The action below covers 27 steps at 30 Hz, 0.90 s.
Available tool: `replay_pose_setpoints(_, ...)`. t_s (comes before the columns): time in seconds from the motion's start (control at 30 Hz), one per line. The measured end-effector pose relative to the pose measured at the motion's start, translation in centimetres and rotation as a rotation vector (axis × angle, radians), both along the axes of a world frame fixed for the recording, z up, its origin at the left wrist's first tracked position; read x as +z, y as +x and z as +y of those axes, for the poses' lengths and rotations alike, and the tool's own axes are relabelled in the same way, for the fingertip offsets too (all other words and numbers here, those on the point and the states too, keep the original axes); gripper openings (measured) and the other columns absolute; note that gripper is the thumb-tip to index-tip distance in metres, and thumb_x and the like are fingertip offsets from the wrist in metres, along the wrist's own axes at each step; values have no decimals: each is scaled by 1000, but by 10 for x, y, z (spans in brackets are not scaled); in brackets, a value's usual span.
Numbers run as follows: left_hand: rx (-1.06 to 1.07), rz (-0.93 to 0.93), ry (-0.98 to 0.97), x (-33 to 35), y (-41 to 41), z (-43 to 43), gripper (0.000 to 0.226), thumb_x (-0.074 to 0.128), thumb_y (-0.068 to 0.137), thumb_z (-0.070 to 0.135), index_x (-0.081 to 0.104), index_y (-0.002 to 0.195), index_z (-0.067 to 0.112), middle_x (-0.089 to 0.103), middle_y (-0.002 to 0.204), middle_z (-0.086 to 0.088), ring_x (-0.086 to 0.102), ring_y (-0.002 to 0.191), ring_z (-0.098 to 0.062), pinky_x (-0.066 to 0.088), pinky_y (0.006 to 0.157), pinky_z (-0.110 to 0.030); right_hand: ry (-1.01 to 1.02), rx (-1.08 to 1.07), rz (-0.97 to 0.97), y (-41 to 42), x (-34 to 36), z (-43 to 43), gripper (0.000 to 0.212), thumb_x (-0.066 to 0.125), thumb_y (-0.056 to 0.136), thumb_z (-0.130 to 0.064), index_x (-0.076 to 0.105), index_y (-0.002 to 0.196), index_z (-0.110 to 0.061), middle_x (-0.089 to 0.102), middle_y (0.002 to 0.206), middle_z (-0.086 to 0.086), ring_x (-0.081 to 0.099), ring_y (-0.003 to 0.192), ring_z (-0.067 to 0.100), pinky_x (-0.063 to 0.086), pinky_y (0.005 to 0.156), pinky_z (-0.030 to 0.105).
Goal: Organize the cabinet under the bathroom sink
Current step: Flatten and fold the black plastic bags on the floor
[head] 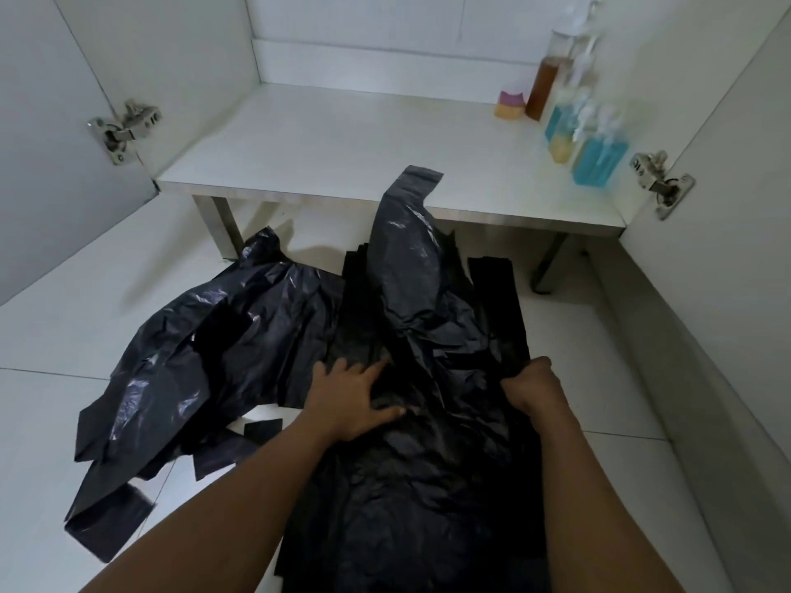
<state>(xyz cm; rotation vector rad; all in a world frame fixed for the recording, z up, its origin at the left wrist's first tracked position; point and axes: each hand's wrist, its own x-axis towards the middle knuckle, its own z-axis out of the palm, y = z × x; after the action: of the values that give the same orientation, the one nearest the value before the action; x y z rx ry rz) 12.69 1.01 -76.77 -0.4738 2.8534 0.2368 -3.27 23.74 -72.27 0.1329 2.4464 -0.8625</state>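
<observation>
Black plastic bags (411, 485) lie in a heap on the white tiled floor in front of the open cabinet. One bag (406, 258) rises in a crumpled fold, with its top leaning on the cabinet shelf's front edge. My left hand (355, 400) lies flat on the plastic with fingers spread, pressing it down. To its right, my right hand (533, 387) has its fingers curled into the bag's edge, gripping it. More loose bags (179, 348) sprawl to the left.
The white cabinet shelf (342, 151) stands on metal legs. At its back right stand several pump bottles, blue (599, 158) and amber (545, 85), plus a small pink-topped jar (510, 104). Both cabinet doors are swung open, with hinges at left (124, 130) and right (661, 181).
</observation>
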Motion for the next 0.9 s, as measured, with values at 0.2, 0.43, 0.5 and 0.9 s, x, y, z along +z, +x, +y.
replay_pose_setpoints(0.2,42,45,-62,-2,11,-3,89,31,73,95,59,128,30,44,138,-2,35,126,-26,27,103,-49,-521,-168,-64,5,3,5,47,63,92,-18,51,138,-16,60,121,7,62,104,27,52,93,39)
replay_pose_setpoints(0.43,53,49,-18,-11,13,-2,95,58,56,92,43,126,29,43,140,5,35,131,-23,26,105,-51,-597,60,305,2,23,-4,44,48,91,9,75,108,-21,68,119,9,66,106,18,54,89,20)
replay_pose_setpoints(0.5,55,44,5,-12,14,-3,110,60,54,92,36,141,30,38,150,5,30,137,-23,24,108,-52,-250,285,410,0,10,-9,43,53,87,2,70,121,-19,58,135,10,58,119,23,48,102,29)
replay_pose_setpoints(0.9,-66,115,-117,-4,22,-13,108,39,49,104,62,125,32,44,132,5,35,126,-22,19,103,-49,-362,136,371,6,1,-19,48,63,94,-28,54,140,-16,44,140,6,45,129,22,33,102,23)
